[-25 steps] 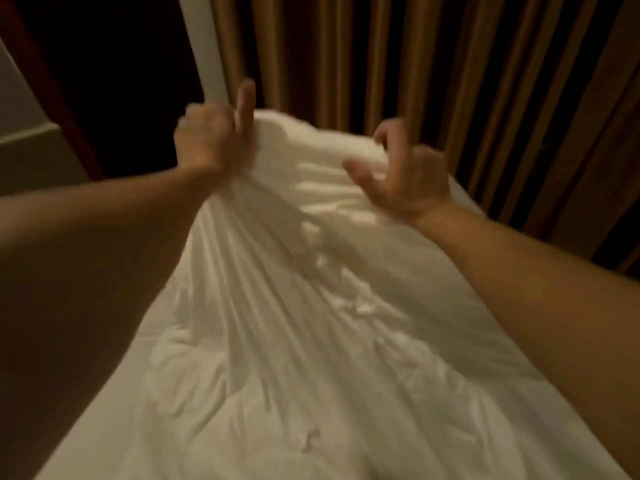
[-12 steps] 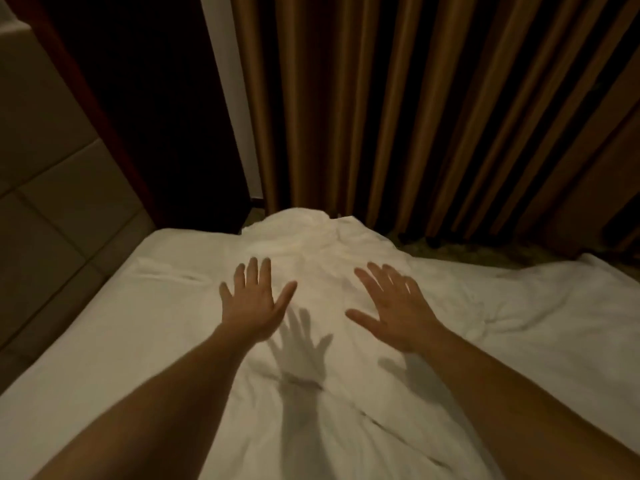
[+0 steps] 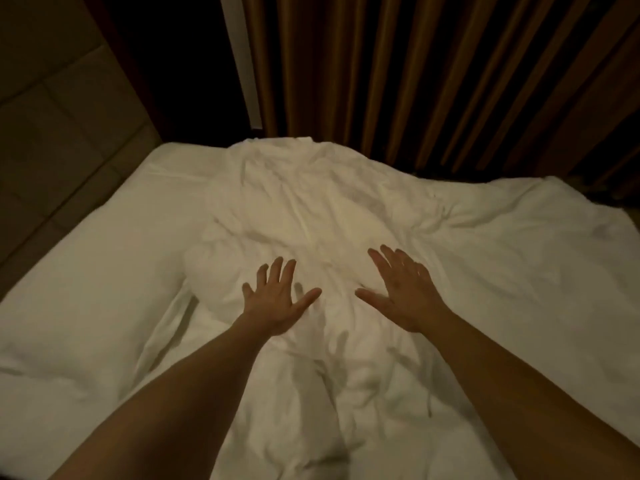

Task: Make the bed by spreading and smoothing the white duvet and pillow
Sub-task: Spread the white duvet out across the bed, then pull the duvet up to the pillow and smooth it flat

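Note:
The white duvet (image 3: 329, 209) lies bunched and creased down the middle of the bed, reaching the far edge by the curtain. My left hand (image 3: 277, 299) is flat with fingers spread on the duvet's crumpled centre. Just to its right, my right hand (image 3: 401, 292) is also flat and spread, palm down over the duvet. Neither hand holds any cloth. The smoother white sheet of the bed (image 3: 90, 271) shows at the left. I cannot pick out a pillow.
Brown pleated curtains (image 3: 415, 71) hang close behind the far edge of the bed. A padded beige headboard panel (image 3: 52, 109) runs along the left side. A dark gap with a pale vertical strip (image 3: 242, 64) sits between panel and curtain.
A second ago my left hand gripped the raised duvet and the right hovered by it. Both hands let go, the duvet dropped flat, and the spread hands have drawn back over its middle.

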